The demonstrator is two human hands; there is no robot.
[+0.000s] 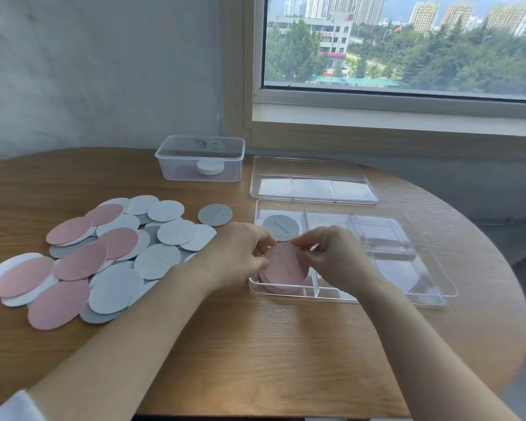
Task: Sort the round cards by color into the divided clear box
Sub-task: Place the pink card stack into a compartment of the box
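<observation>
Above pink cards [281, 289] in the divided clear box [438, 294], left hand [240, 253] and right hand [336, 258] fingers pinch one pink card [284, 265].

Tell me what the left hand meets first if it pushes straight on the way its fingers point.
The pink round card, which the left hand pinches over the divided clear box's near-left compartment; beyond it, probably the right hand, though depth is unclear.
</observation>
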